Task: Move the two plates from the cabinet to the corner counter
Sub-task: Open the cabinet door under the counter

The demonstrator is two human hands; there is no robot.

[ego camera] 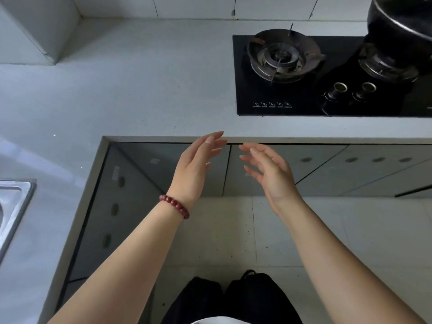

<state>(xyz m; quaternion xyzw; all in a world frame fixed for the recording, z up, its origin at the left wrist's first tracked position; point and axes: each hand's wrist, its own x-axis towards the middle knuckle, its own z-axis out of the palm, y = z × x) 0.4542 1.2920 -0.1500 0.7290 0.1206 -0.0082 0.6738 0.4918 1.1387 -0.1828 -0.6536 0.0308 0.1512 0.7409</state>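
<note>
Two hands are up in front of the gas stove point(327, 76), and both are empty. Your left hand point(195, 169), with a red bead bracelet point(174, 206) on the wrist, has its fingers spread loose. Your right hand point(272, 174) is spread the same way, palm turned toward the left one. Both hover by the counter point(140, 94) edge, before the shut cabinet doors point(268, 169) under the stove. You cannot see any plates. Tiny white words sit under five small buttons point(271, 104) on the stove, too small to read. Left of the stove, the corner counter is bare.
</note>
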